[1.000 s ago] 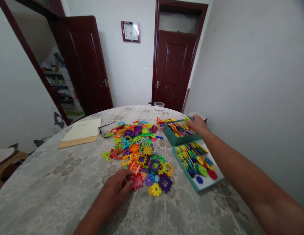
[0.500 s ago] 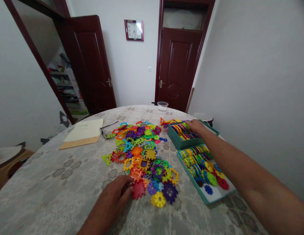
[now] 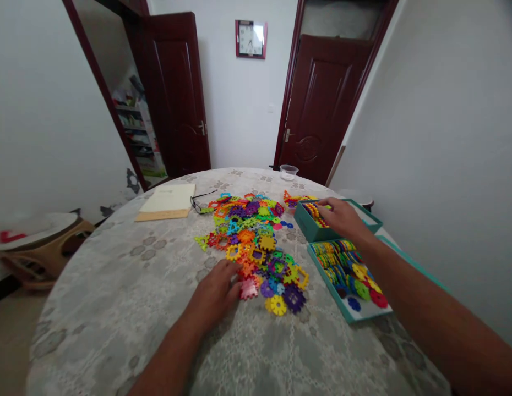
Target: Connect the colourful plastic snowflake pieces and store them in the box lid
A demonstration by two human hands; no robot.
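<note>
My left hand (image 3: pixel 218 287) rests on the tablecloth with thumb and forefinger apart, its fingertips beside a red square toothed plastic piece (image 3: pixel 248 288). Beyond it spreads a pile of interlocking plastic pieces (image 3: pixel 244 236) in many colours. My right hand (image 3: pixel 342 216) reaches over a green box (image 3: pixel 312 226) that holds rows of coloured discs (image 3: pixel 314 213). Its fingers are bent down at the discs, with a bit of yellow-green by the fingertips; what they grip is partly hidden. Nearer me lies a shallow green tray (image 3: pixel 350 314) of notched discs, partly behind my right forearm.
Papers (image 3: pixel 167 199) and black-framed glasses (image 3: pixel 196 207) lie at the left back of the table (image 3: pixel 136 286). A clear plastic bowl (image 3: pixel 288 172) stands at the far edge. More pieces (image 3: pixel 299 199) sit behind the green box. A wooden stool or chair (image 3: pixel 37 247) stands left.
The view has shifted, so the table appears further right and higher. My right hand has drawn back a little over the box, its fingers more bent. My left hand stays by the red piece.
</note>
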